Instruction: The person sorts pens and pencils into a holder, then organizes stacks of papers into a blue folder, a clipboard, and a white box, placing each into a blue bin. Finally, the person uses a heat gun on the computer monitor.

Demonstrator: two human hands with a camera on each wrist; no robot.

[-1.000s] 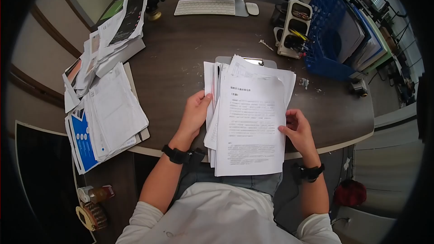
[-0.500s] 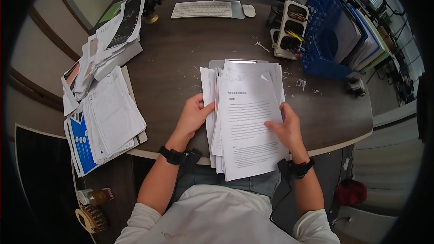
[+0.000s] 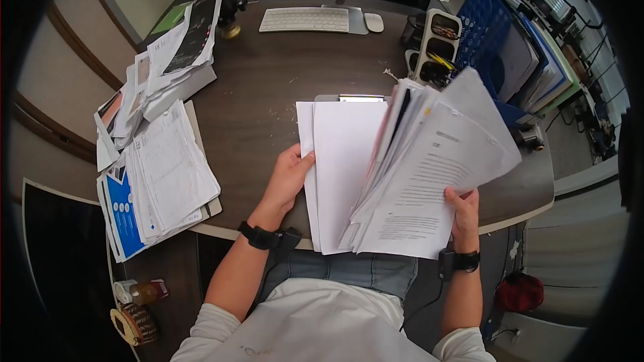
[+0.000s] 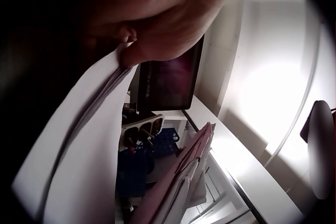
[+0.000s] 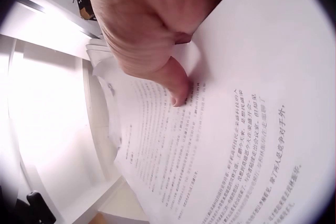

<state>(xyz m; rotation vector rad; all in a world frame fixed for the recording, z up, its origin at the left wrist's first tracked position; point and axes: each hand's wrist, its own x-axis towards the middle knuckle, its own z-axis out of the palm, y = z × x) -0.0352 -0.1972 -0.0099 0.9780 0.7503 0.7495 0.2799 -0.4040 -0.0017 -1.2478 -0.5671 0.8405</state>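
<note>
Paper covers most of the dark wood bench [image 3: 268,87], and the work sits at its near edge. The right hand [image 3: 463,211] grips a thick sheaf of printed sheets [image 3: 429,181] at its lower right edge, thumb on the top page, and holds it lifted and tilted off to the right. The left hand [image 3: 288,174] pinches the left edge of the blank white sheets [image 3: 342,167] lying flat on a clipboard whose metal clip [image 3: 361,98] peeks out at the far end.

To do this well, the person should keep the right thumb pressed firmly, since the fanned sheaf looks ready to slip apart, and should hold the flat sheets down with the left hand so none slides off the bench edge.

Hard to read: how many blank sheets lie under the left hand, most of the clipboard, and the right fingers behind the sheaf. The left wrist view shows mostly shadowed palm and paper edges; the printed text is too small to make out.
</note>
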